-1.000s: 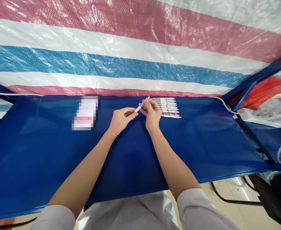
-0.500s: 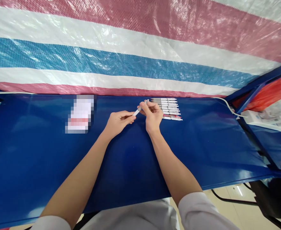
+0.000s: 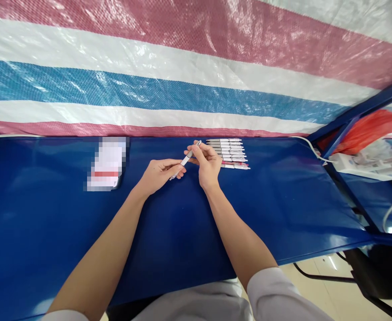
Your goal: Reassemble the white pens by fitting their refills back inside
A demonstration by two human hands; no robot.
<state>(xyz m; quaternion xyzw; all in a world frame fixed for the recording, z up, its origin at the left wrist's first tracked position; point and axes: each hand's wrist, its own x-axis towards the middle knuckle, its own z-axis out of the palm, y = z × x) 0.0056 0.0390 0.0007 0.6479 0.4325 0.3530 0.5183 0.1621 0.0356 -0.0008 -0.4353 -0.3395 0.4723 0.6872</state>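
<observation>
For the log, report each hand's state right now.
Left hand: closed, holding a pen.
Right hand: closed, holding the same pen nearer its far end.

You are in what looks like a makeshift indoor work booth: a striped woven tarpaulin [image 3: 169, 67] screens your 12 o'clock, and a blue metal frame [image 3: 363, 105] slants up at 2 o'clock beside your blue worktable [image 3: 292, 209]. At 4 o'clock, a black chair [image 3: 376, 274] and glossy floor tiles [image 3: 316, 294] suggest a building's interior.
</observation>
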